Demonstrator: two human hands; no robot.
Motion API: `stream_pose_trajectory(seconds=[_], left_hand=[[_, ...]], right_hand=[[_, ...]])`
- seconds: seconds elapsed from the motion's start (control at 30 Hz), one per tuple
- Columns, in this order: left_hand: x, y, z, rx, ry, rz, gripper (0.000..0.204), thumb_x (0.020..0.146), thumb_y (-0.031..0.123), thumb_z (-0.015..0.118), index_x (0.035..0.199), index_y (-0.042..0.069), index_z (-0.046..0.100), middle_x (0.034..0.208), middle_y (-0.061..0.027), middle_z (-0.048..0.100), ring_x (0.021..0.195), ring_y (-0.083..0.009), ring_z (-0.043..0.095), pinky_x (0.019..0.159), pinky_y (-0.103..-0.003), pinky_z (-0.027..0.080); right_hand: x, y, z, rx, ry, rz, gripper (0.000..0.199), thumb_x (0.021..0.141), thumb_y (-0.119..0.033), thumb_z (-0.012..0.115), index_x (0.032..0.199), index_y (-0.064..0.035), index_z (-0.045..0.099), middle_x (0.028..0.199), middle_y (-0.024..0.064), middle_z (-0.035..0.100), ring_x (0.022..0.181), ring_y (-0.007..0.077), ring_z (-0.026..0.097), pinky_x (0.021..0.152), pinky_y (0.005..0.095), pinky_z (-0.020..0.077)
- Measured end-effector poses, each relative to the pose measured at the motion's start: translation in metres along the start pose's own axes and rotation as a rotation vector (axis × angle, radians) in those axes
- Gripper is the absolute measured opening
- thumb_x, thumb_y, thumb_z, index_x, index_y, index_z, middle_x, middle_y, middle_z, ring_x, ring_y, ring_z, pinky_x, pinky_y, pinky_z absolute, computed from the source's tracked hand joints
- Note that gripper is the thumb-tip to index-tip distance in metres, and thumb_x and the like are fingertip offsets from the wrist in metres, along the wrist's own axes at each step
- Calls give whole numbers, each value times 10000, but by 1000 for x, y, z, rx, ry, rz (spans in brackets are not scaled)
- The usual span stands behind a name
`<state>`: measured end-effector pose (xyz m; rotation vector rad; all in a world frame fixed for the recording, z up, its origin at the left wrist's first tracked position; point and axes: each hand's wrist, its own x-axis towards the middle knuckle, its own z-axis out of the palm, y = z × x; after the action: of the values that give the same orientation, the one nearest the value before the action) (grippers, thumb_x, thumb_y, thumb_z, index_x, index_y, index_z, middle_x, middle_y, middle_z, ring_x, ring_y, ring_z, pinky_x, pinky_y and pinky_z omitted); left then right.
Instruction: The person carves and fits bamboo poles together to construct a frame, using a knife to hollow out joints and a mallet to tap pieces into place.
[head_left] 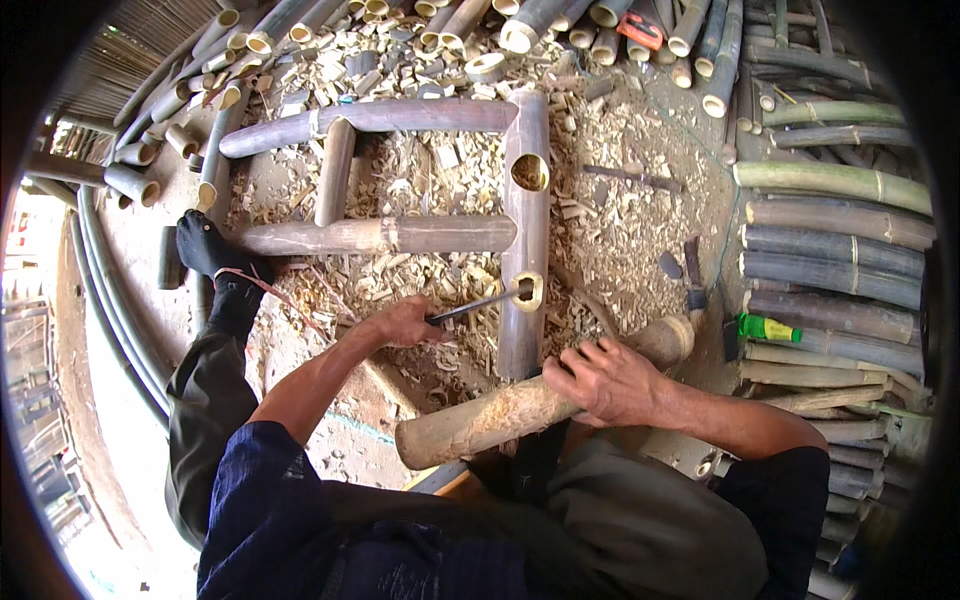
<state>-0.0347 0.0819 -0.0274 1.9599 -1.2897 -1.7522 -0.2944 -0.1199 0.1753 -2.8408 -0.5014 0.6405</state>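
- The whole floor is a bamboo workshop mess: stacked bamboo poles (835, 225) down the right side, more cut tubes along the top, and a thick carpet of chips and shavings (420, 190) under everything
- In the middle lies a bamboo frame (525, 230), one long upright pole with round holes cut in it and three crosspieces plugged into its left side, looks like a ladder or chair side in the making
- The person sits over it, one socked foot (205, 245) planted against the end of the lower crosspiece, probably to brace the frame
- The right hand (610, 380) is wrapped around a fat wooden mallet (520, 405), a chunky log really, held low and just beside the near end of the upright pole
- The left hand (400, 322) has a closed fist on the handle of a thin metal chisel (480, 305), its tip sitting in the lower hole (528, 291) of the upright
- So the step in hand reads as cleaning out or widening that hole, chisel set and mallet ready
- Next move likely needs the chisel kept steady at its angle while the mallet comes up to strike its butt end, without the frame sliding
- A green bottle (768, 328) lies off to the right by the poles
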Motion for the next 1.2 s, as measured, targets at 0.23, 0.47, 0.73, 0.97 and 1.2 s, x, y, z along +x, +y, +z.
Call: stream_pose_trajectory(seconds=[0.23,0.47,0.73,0.97,1.2], left_hand=[[-18,37,0,232,588,48,313,943,363,718,839,73,658,635,-52,630,566,-165,611,555,-387,540],[-26,64,4,605,442,5,127,948,178,625,941,53,646,830,-139,710,727,-310,731,653,-460,591],[-15,66,-2,705,333,11,154,991,99,529,995,16,658,894,-167,721,722,-277,723,653,-448,589],[-13,66,-10,661,255,-72,237,1055,141,463,1159,30,645,941,-150,705,739,-233,701,648,-420,589],[-24,77,-11,633,245,-89,209,1044,130,485,1097,34,663,915,-153,701,683,-230,686,611,-414,584]], right_hand=[[-23,-5,14,121,-29,102,793,700,-344,889,1298,-16,486,1021,175,622,946,331,690,803,457,587],[-27,10,5,118,13,119,807,710,-338,884,1330,-19,478,1060,186,630,961,347,683,808,459,585],[-33,94,46,-154,26,109,842,707,-401,907,1343,-43,488,1117,178,625,993,304,668,809,441,615],[-25,69,14,-144,38,-97,865,627,-386,940,1308,-74,506,1016,73,591,911,223,620,765,382,560],[-28,50,12,-54,144,-95,899,562,-360,953,1302,-97,515,970,28,571,890,198,619,749,377,529]])
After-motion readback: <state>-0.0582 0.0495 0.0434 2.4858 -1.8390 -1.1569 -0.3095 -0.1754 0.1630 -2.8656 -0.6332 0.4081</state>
